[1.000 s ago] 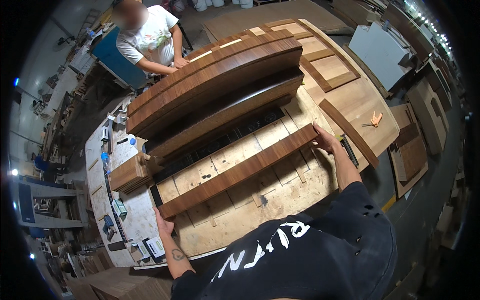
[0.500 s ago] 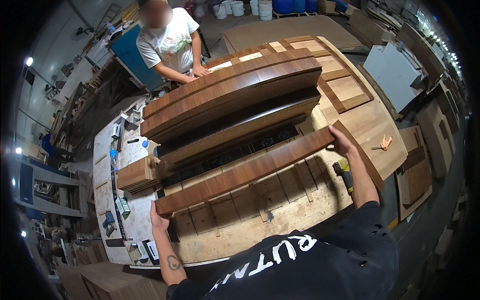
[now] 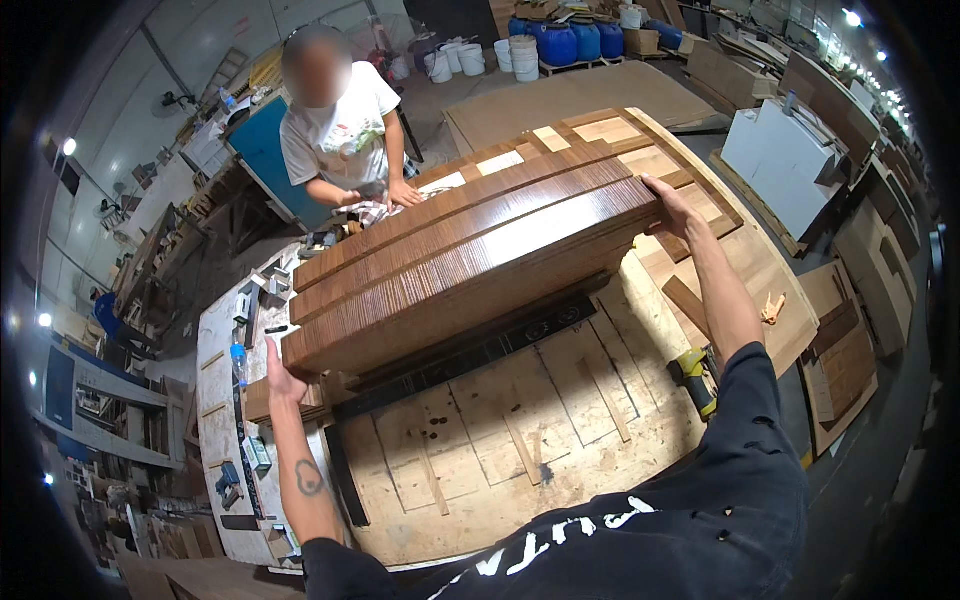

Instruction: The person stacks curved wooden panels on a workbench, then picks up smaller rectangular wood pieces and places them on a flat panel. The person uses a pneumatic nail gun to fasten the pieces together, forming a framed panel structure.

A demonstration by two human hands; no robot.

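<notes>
A long brown wooden board [image 3: 470, 255] with a glossy top lies at the near side of a stepped row of similar boards [image 3: 450, 205]. At its right end my right hand [image 3: 675, 212] has its fingers curled round the corner. My left hand [image 3: 287, 382] is upright beside the board's left end, fingers stretched out; whether it still touches the wood I cannot tell. Under the near board, a black patterned strip [image 3: 470, 350] runs along the worktable [image 3: 590, 460]. Short stacked wooden pieces [image 3: 258, 403] sit by my left wrist.
A yellow-and-black power tool [image 3: 693, 380] lies near my right forearm. Thin wooden strips [image 3: 522, 450] rest on the table. A bottle [image 3: 238, 365], small boxes [image 3: 257, 453] and another tool [image 3: 229, 485] are at the left. Across the table stands a person [image 3: 345, 140]; panelled wood [image 3: 680, 170] covers the far right.
The board has moved up and away from me, from above the bare tabletop onto the near side of the row. Both hands moved with it, and the left one's fingers have straightened.
</notes>
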